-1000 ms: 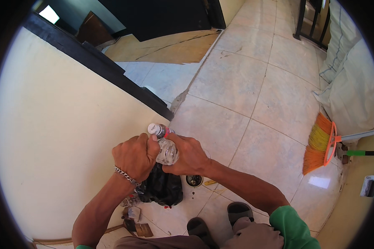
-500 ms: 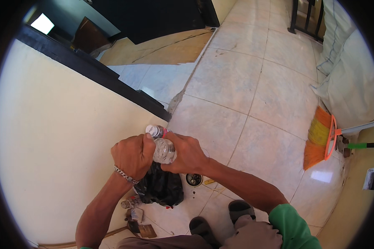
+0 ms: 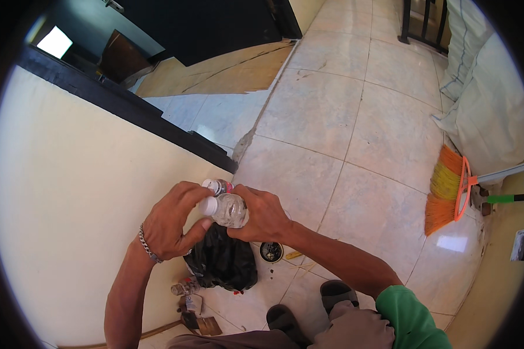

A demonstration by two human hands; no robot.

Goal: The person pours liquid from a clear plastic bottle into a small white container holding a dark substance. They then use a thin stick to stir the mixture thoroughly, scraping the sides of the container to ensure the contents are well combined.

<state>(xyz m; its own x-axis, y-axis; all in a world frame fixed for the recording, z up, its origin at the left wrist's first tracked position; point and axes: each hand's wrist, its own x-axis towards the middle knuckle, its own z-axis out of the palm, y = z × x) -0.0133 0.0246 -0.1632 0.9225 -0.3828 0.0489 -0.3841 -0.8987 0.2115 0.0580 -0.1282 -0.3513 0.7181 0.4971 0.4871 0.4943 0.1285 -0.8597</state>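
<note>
- The right hand (image 3: 262, 218) is clenched around the body of a clear plastic bottle (image 3: 230, 209), fingers wrapped over its far side, holding it roughly level in front of the person's body.
- The left hand (image 3: 172, 224) closes on the bottle's neck end: thumb and fingers pinch around the white cap (image 3: 208, 205).
- A second small bottle (image 3: 218, 186) with a white cap and a reddish label band shows just above the first, touching it and tucked between the two hands; which hand carries it I cannot tell.
- A silver chain bracelet (image 3: 147, 245) circles the left wrist.
- Right under the hands, on the floor, lies a crumpled black plastic bag (image 3: 224, 264), against the foot of the cream wall (image 3: 58, 192).
- Just beside the bag to the right stands a small round dark container (image 3: 271, 252).
- Left of and below the bag, a small bottle and scraps of litter (image 3: 189, 296) lie along the wall's foot.
- The person's dark sandals (image 3: 311, 305) stand on the pale tiled floor (image 3: 332, 128), near the bag.
- Well apart, to the right, an orange-and-yellow broom (image 3: 448, 195) rests on the tiles, and a white sack (image 3: 489, 110) stands beyond it.
</note>
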